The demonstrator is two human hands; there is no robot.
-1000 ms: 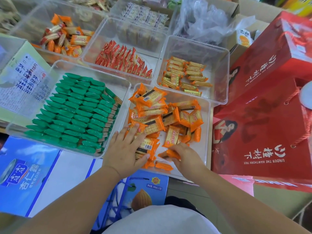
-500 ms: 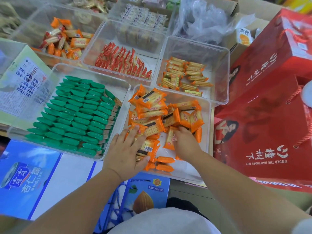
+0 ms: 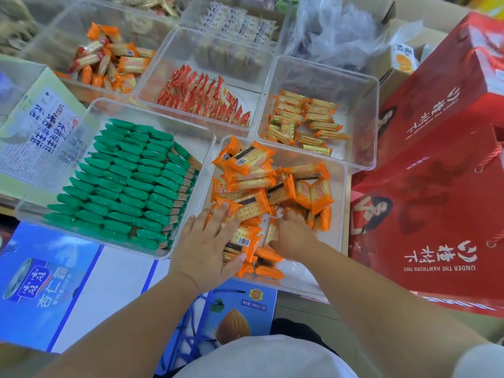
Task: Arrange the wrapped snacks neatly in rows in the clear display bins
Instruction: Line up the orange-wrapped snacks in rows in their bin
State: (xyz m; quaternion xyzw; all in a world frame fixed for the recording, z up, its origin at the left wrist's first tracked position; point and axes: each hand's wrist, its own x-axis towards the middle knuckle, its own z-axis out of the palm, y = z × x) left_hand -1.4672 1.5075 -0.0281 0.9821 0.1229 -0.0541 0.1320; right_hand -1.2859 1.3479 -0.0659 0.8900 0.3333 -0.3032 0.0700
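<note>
Right hand (image 3: 294, 237) deeper in snack bin (image 3: 331, 241)

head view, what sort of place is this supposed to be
Most likely a small shop or snack stall being stocked. Clear display bins hold wrapped snacks sorted by kind, like the green packs in tidy rows; big red gift boxes stand at the right, and blue drink cartons lie in front.

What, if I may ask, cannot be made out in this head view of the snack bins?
Head view: right hand, fingertips buried among the orange cracker packs; what it holds is unclear.
Head view: packs beneath the left hand, covered by its palm.
Head view: far bins, cut off by the top edge.
Head view: contents under the plastic bag, hidden by crumpled film.
</note>
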